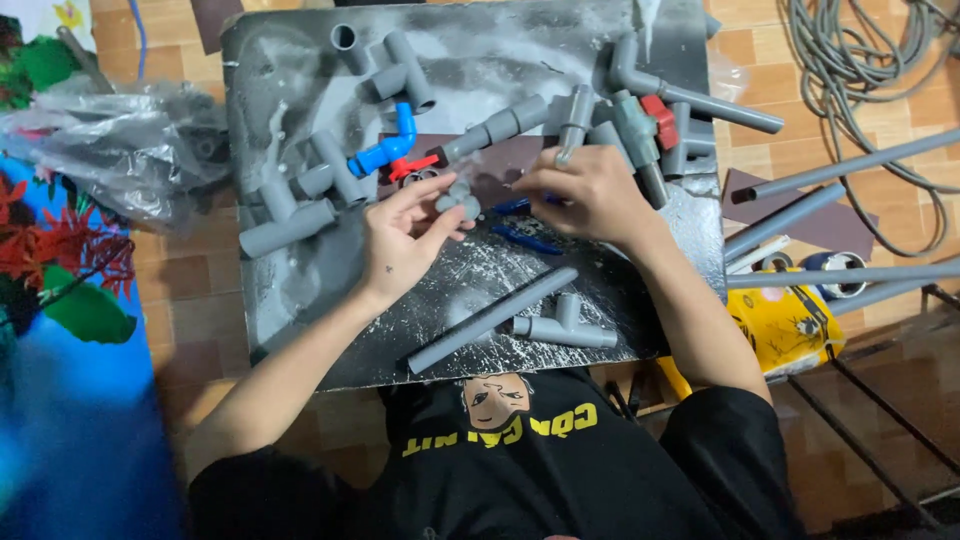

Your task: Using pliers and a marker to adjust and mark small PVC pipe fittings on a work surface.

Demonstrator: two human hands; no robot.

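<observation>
My left hand (402,235) holds a small grey pipe fitting (458,198) between thumb and fingers, over a scratched dark board (300,290). My right hand (585,190) rests on the board just right of it, fingers curled over a blue-handled tool (525,238) whose blue tip (512,206) shows by the fingers; whether it grips the tool is unclear. Just beyond my left hand lies a blue pipe elbow with a red valve handle (388,152).
Grey pipe assemblies (290,210) lie left and at the back (400,70); a red-handled valve (655,122) sits back right. A loose grey pipe (490,320) and tee (565,325) lie near me. Long pipes (830,275), a yellow bag (785,325), coiled cable (860,70) and a plastic bag (130,140) are nearby.
</observation>
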